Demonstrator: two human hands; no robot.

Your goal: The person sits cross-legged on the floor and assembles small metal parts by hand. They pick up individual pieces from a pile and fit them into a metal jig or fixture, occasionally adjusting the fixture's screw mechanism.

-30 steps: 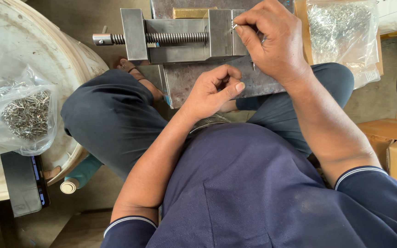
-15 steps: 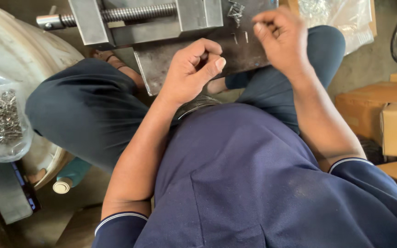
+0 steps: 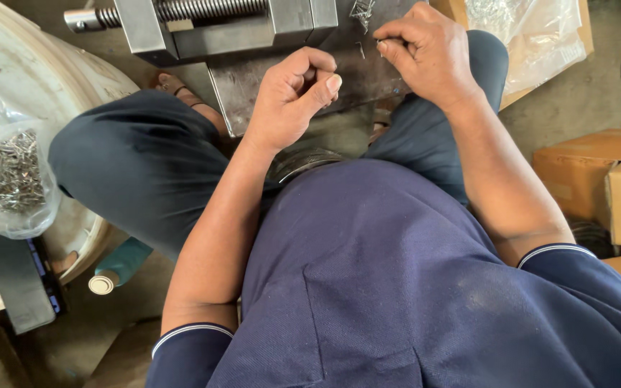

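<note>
Steel fills the top of your view: a bench vise [image 3: 224, 25] with its threaded screw [image 3: 174, 10] running out toward ten o'clock, bolted onto a dark metal plate [image 3: 253, 90] that lies across your lap. Your left hand [image 3: 295, 93] sits at about twelve o'clock over that plate, curled nearly into a fist, thumb pressed against the side of the forefinger; whatever it pinches is hidden inside the curl, so you cannot tell what it has. Your right hand [image 3: 425, 54] is at one o'clock, just beside the left but apart from it, fingertips drawn together in a tight pinch on something too small to make out. Right by those fingertips a single small metal pin [image 3: 360, 50] stands against the plate, and a little cluster of pins [image 3: 361, 10] rests at the plate's top edge beside the vise jaw. At nine o'clock a clear plastic bag of small metal pieces [image 3: 7, 172] lies on a white round tub [image 3: 30, 68]. At two o'clock another clear bag [image 3: 533, 29] rests on cardboard, and brown cardboard boxes [image 3: 605, 179] stand at three o'clock, well apart from your hands.
</note>
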